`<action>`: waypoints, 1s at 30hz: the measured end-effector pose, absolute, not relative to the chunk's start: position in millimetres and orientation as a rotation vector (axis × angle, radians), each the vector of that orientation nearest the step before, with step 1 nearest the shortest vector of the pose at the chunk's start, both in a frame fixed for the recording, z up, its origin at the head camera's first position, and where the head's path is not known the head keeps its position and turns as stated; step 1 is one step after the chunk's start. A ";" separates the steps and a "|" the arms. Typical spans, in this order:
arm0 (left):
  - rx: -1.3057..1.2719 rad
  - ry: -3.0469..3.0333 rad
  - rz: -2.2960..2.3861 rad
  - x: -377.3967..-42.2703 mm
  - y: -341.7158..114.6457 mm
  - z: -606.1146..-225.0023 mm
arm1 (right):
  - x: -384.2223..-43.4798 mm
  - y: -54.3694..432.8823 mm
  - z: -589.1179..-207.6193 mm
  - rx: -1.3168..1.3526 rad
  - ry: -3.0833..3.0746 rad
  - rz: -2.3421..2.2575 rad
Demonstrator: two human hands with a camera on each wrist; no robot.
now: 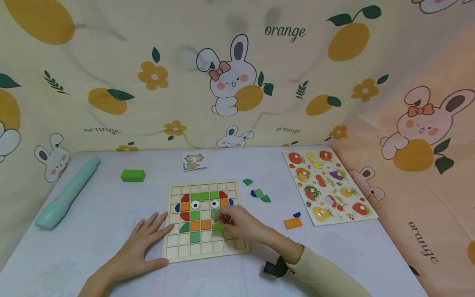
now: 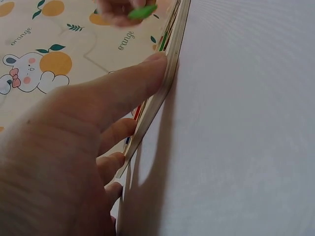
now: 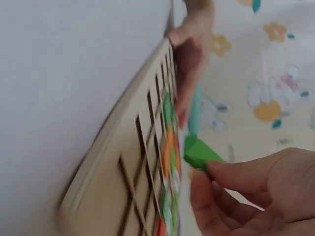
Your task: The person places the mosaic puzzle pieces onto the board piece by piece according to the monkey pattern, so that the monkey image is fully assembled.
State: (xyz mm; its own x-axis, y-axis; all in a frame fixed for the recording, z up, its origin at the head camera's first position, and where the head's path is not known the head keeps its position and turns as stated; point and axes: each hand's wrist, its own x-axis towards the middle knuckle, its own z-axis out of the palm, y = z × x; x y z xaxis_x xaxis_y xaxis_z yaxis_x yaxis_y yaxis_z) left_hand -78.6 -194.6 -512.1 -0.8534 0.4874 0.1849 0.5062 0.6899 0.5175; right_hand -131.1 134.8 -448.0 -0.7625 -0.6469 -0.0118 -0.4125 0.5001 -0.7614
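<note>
A wooden board (image 1: 172, 252) lies on the table (image 1: 208, 281), with red, green, orange and blue tiles in part of its grid, and two eye tiles (image 1: 194, 205) among them. The person's left hand (image 1: 135, 249) is spread at the board's left side, thumb touching its near left corner and fingertips along its edge. The right hand (image 1: 241, 222) pinches a green tile (image 3: 198, 152) between thumb and finger, raised above the board's right half. Just beyond the board's far edge lies a picture card (image 1: 194, 161); a green block (image 1: 132, 176) sits to its far left, with a teal stick-shaped object (image 1: 69, 197) further left. Right of the board are loose green and blue pieces (image 1: 258, 193), two orange squares (image 1: 293, 223) beside a blue half-round (image 1: 297, 214), and, further off, a fruit puzzle (image 1: 335, 218).
</note>
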 end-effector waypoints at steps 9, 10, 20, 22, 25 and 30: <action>-0.885 -2.816 -0.898 -79.8 -197.1 -515.2 | -139.1 65.6 -462.7 -1.131 2.369 -1.067; -0.895 -2.805 -0.896 -79.9 -197.2 -515.5 | -138.4 60.4 -463.7 -1.152 2.375 -1.049; -0.899 -2.796 -0.866 -81.1 -196.7 -516.4 | -136.0 42.5 -465.2 -1.146 2.488 -0.884; -0.897 -2.800 -0.861 -81.3 -196.7 -516.5 | -135.6 42.6 -464.7 -1.175 2.520 -0.803; -0.899 -2.796 -0.856 -81.4 -196.9 -516.6 | -133.0 42.8 -465.8 -1.246 2.594 -0.645; -0.907 -2.788 -0.857 -81.5 -197.1 -517.4 | -127.8 41.5 -465.2 -1.304 2.702 -0.514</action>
